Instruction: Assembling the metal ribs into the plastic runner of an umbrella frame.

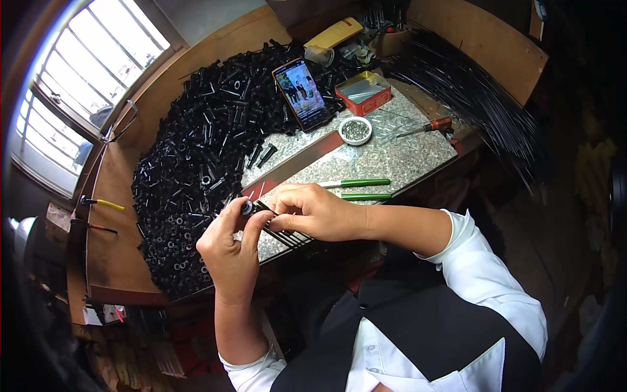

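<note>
My left hand (230,251) pinches a small round black part with a metal centre (247,208) between thumb and fingertips. My right hand (315,210) is closed on a bundle of thin black rods (290,236) that fan out below my fingers, with one rod end meeting the small part. Both hands hover over the near edge of a speckled grey work slab (385,163). A large heap of similar black plastic parts (196,157) lies just left of my hands.
A phone with a lit screen (302,95) leans on the heap. A small white bowl of metal bits (355,130), a red tin (363,93), two green-handled tools (359,189), a red-handled screwdriver (428,126) and a sheaf of long black rods (477,91) sit farther back.
</note>
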`<state>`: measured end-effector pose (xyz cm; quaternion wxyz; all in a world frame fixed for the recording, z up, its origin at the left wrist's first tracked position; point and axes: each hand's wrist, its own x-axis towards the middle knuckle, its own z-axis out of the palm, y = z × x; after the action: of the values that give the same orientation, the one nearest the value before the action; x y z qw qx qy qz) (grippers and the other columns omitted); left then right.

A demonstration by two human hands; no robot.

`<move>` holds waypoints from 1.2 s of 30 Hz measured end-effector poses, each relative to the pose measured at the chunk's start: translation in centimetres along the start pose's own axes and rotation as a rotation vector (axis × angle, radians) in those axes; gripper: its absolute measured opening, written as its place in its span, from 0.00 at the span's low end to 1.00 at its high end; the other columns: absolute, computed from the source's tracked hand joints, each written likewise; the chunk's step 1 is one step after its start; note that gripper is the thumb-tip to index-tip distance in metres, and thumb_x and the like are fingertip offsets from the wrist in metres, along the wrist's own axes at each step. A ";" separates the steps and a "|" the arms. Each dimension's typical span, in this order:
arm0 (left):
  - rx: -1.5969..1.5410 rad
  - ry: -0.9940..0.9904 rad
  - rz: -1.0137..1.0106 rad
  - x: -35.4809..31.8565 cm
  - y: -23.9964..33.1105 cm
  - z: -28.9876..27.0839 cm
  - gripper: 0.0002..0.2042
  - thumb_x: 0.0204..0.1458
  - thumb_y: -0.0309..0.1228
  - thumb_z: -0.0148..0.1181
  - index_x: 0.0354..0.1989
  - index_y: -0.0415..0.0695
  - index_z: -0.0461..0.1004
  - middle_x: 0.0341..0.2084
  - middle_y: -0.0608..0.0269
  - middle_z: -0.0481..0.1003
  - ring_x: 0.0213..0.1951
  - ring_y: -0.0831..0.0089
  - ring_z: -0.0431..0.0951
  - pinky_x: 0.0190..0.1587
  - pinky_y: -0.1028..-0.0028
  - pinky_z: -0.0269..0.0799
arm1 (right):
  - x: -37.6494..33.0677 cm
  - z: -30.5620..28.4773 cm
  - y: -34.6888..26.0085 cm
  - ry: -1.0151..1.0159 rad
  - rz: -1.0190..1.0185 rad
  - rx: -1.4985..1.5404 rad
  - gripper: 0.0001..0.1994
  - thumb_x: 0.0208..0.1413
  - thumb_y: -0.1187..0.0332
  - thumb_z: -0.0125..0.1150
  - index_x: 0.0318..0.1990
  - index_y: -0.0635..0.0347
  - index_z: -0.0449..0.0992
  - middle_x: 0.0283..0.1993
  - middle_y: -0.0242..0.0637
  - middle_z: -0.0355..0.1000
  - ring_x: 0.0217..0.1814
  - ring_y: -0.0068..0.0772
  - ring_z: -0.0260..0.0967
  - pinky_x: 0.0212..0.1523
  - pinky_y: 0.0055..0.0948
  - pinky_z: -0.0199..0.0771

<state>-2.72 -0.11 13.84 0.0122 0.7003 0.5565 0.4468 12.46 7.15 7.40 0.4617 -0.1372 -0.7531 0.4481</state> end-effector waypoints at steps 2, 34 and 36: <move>0.052 -0.017 0.019 -0.3 -0.3 -0.3 0.13 0.42 0.24 0.68 0.37 0.34 0.76 0.24 0.56 0.77 0.25 0.75 0.77 0.29 0.78 0.70 | 0.0 -0.3 -0.1 -0.108 0.117 0.095 0.12 0.52 0.65 0.63 0.26 0.65 0.71 0.27 0.37 0.67 0.30 0.29 0.65 0.33 0.29 0.65; -0.528 0.273 -0.232 -5.5 -2.7 4.8 0.13 0.60 0.23 0.46 0.51 0.39 0.56 0.30 0.62 0.65 0.24 0.82 0.66 0.28 0.82 0.66 | -4.8 -3.4 1.5 -0.116 -0.001 -0.897 0.13 0.51 0.65 0.62 0.33 0.64 0.66 0.44 0.45 0.64 0.45 0.46 0.66 0.43 0.37 0.70; -0.659 0.220 -0.254 -5.8 -3.5 4.5 0.10 0.61 0.26 0.47 0.47 0.39 0.58 0.37 0.58 0.69 0.29 0.81 0.66 0.34 0.80 0.66 | -5.4 -4.8 1.9 -0.133 0.031 -1.016 0.14 0.51 0.63 0.61 0.34 0.64 0.66 0.43 0.45 0.64 0.45 0.46 0.66 0.44 0.37 0.70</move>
<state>-2.42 -1.16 5.81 0.2325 0.5319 0.4633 0.6696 18.88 7.47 3.59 0.2811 -0.3269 -0.9014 0.0399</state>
